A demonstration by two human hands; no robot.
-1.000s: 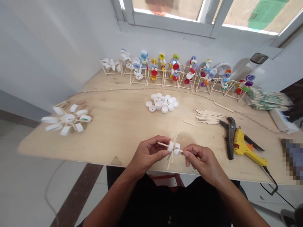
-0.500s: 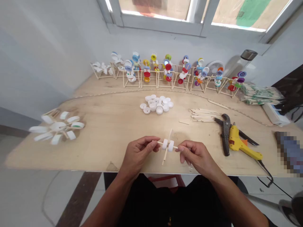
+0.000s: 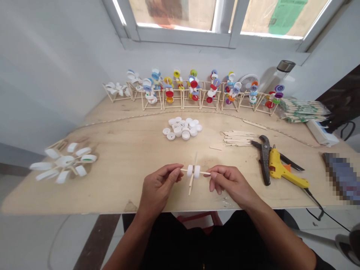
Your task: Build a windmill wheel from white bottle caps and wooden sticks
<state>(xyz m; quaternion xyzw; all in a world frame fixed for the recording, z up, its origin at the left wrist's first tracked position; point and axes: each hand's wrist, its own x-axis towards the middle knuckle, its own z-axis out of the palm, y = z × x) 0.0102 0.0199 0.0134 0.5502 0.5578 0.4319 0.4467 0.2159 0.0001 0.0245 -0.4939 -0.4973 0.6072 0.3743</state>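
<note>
My left hand (image 3: 160,185) pinches the left end of a thin wooden stick (image 3: 206,173), and my right hand (image 3: 229,183) pinches its right end. Two white bottle caps (image 3: 197,171) sit side by side at the stick's middle. Other thin sticks (image 3: 191,181) cross between the caps, pointing toward and away from me. This small assembly is held above the wooden table (image 3: 118,157), near its front edge. Beyond my hands lies a pile of white bottle caps (image 3: 177,131).
On the right are a bundle of sticks (image 3: 239,138), a black-handled cutter (image 3: 264,161) and a yellow glue gun (image 3: 277,164). At left lies a wheel of white caps (image 3: 65,161). Stick-framed coloured cap wheels (image 3: 194,90) line the back, beside a bottle (image 3: 277,78) and small fan (image 3: 249,81).
The view has shifted a little. The stick with the caps seems turned slightly between my fingers, with its cross sticks at a different angle. Both hands keep their pinch.
</note>
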